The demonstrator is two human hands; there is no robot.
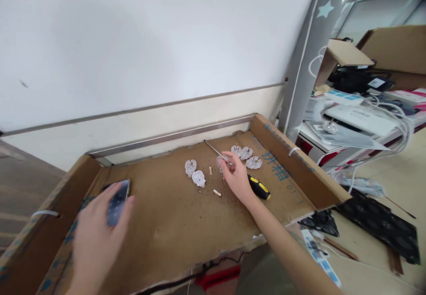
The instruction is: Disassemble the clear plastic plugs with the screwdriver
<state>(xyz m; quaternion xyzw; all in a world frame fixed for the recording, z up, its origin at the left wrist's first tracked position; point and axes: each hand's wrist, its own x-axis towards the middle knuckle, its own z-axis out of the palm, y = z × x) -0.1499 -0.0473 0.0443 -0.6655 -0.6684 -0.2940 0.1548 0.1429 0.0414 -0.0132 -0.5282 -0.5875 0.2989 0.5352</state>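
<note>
My left hand [100, 228], blurred, is over a phone [117, 204] at the left of the cardboard tray; thumb and fingers are apart around it. Whether they touch it I cannot tell. My right hand [236, 177] pinches a clear plastic plug piece [221, 162]. Beneath that hand lies a screwdriver with a yellow and black handle [259, 187], its shaft pointing away. Clear plug pieces with metal prongs [246, 153] lie just beyond and right of the hand. To its left are another pronged piece [190, 167] and a white-looking piece [199, 178].
Small pale strips [217, 193] lie on the cardboard tray [159, 237], which has raised sides. A white panel [149, 42] stands behind it. At right are a grey post [304, 55] and a cluttered shelf with cables; more items lie on the floor.
</note>
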